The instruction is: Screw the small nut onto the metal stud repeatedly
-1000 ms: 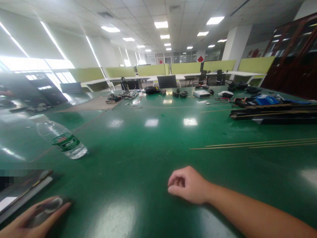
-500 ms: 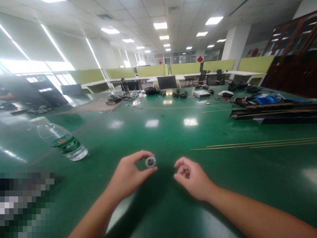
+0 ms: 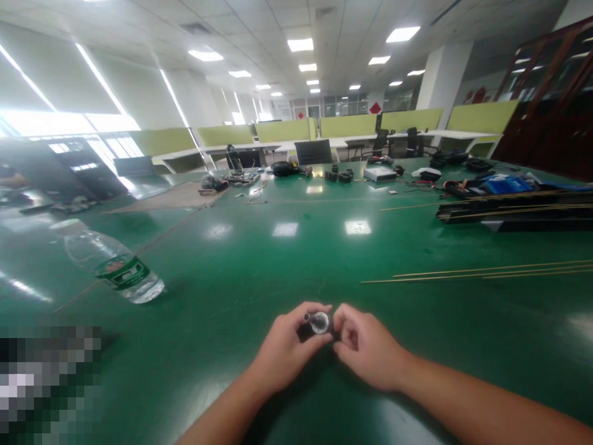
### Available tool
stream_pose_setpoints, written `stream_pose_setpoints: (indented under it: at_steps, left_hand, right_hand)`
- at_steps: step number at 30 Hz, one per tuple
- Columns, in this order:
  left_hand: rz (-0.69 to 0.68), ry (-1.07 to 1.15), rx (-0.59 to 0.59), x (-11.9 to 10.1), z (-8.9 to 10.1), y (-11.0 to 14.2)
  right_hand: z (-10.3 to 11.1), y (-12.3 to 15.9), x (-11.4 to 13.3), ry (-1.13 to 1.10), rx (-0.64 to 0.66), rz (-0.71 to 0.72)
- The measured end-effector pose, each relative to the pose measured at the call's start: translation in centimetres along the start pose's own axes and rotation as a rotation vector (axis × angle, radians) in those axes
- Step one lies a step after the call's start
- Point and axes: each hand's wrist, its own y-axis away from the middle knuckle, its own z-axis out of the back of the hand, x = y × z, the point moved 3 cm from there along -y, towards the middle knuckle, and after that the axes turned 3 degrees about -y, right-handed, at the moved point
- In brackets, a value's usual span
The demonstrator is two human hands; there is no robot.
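Observation:
Near the front middle of the green table (image 3: 259,259), my left hand (image 3: 287,346) grips a small, round, silvery-grey piece (image 3: 319,322) between thumb and fingers. It has a bright, hollow-looking round face, and a short dark tube-like stem (image 3: 307,317) sticks out at its left. Its exact kind is too small to tell. My right hand (image 3: 364,346) is right beside it, closed, with fingers curled in and the thumb below them. Whether it touches the round piece, or has anything inside its fingers, is hidden.
A clear water bottle (image 3: 123,269) with a green label stands at the left. Thin brass-coloured rods (image 3: 445,274) lie at the right, below black trays (image 3: 519,210) and a blue item (image 3: 507,183). A pixelated object (image 3: 50,371) lies front left. Electronic parts (image 3: 338,175) line the far side.
My left hand has come from the lower left to the middle, bringing the round piece up against my right hand. The right hand has shifted slightly right and stays curled.

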Motion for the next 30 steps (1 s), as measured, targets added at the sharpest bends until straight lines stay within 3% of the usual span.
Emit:
stream_pose_setpoints:
  at_steps: [9,13,18,24,30]
  left_hand:
    - [0.124,0.315,0.052,0.6,-0.4,-0.4]
    - [0.072,0.166,-0.040,0.6,0.2,-0.3]
    - [-0.140,-0.090,-0.148,-0.1,1.3,0.0]
    - [-0.214,-0.212,-0.150,-0.2,1.3,0.1]
    - [-0.266,-0.175,-0.112,0.0,1.0,0.2]
  right_hand:
    - [0.1,0.2,0.6,-0.012,0.059,-0.007]
    - [0.2,0.2,0.7,0.026,0.056,0.004]
    - [0.2,0.2,0.4,0.022,0.022,0.001]
    - [0.2,0.0,0.4,-0.086,0.017,-0.041]
    - [0.3,0.0,0.6,-0.164,-0.027,-0.045]
